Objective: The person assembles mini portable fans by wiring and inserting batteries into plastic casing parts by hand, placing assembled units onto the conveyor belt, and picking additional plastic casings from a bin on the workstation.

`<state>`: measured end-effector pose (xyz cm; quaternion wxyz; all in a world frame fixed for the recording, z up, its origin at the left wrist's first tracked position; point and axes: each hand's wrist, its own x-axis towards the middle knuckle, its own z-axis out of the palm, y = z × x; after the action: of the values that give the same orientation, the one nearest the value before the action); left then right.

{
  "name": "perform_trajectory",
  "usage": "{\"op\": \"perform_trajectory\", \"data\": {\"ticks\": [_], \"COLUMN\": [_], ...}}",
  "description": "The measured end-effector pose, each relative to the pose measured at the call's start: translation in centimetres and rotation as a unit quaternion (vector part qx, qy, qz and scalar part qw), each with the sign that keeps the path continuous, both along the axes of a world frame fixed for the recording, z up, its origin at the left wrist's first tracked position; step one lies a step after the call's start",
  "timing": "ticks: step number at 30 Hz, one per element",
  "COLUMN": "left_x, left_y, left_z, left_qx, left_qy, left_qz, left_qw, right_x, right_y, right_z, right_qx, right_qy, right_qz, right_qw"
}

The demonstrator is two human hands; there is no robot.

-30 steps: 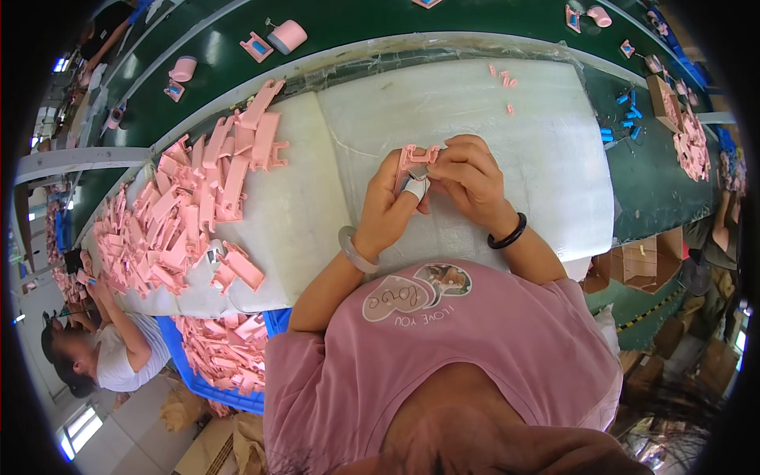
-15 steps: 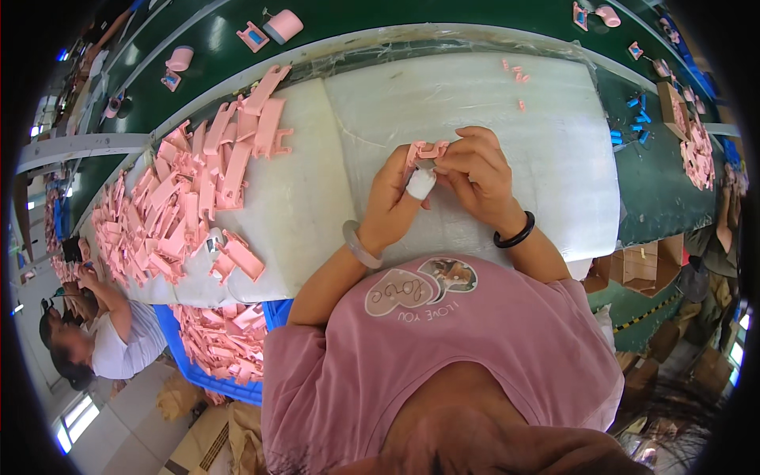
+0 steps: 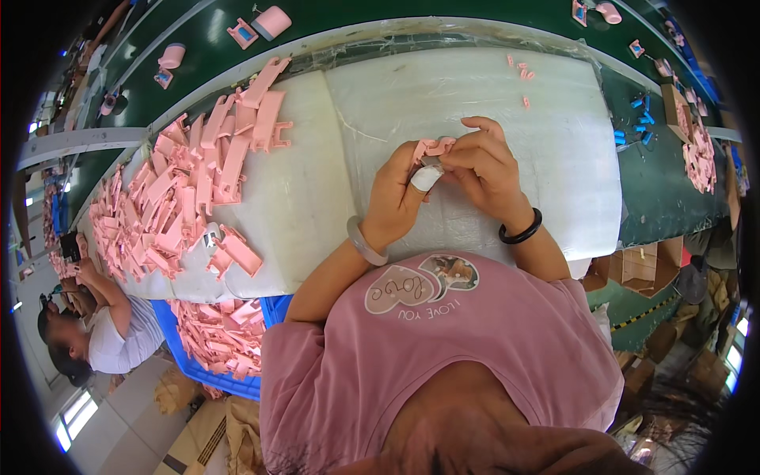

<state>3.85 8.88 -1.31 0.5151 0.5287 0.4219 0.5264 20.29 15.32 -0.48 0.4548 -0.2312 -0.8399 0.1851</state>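
Over the foam-covered table (image 3: 293, 198), both hands meet at one pink plastic part (image 3: 428, 147) with a notched end. My left hand (image 3: 398, 190) is closed round it; a white wrap covers its thumb. From the other side, my right hand (image 3: 484, 170) pinches the part's edge, index finger and thumb together. Whatever lies between those fingertips is too small to make out. To the left spreads a large heap of similar pink parts (image 3: 186, 186), and one pink part (image 3: 236, 252) lies at its near edge beside a small white roll (image 3: 211, 236).
Tiny pink pieces (image 3: 526, 73) lie at the far right of the foam. A blue crate (image 3: 190, 372) of pink parts stands at lower left. Blue cylinders (image 3: 645, 119) rest on the green surface at right. A green conveyor (image 3: 340, 16) carries pink housings (image 3: 271, 23). A co-worker (image 3: 119, 332) sits at left.
Both hands have shifted slightly right, still on the pink part. My right hand's fingers have curled a little differently. The housings on the conveyor have moved left.
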Motion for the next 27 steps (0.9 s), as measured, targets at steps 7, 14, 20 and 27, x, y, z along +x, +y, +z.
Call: {"op": "perform_trajectory", "data": {"ticks": [7,14,20,27], "left_x": [0.0,-0.1,0.3,-0.3], "left_y": [-0.2,-0.6,-0.5,0.6], "left_z": [-0.8,-1.2,-0.3,-1.1], "left_qx": [-0.013,-0.024,-0.039,-0.07], "left_qy": [-0.006,-0.008,-0.008,-0.055], "left_qz": [0.0,0.007,0.035,0.049], "left_qw": [1.0,1.0,0.999,0.995], "right_x": [0.0,-0.3,-0.5,-0.9], "right_y": [-0.2,-0.5,-0.7,-0.7], "right_z": [0.0,-0.5,-0.7,-1.0], "right_qx": [-0.007,-0.009,0.013,0.001], "right_qy": [-0.01,-0.001,-0.005,-0.024], "right_qz": [-0.004,0.003,-0.004,-0.048], "right_qw": [1.0,1.0,1.0,0.999]}}
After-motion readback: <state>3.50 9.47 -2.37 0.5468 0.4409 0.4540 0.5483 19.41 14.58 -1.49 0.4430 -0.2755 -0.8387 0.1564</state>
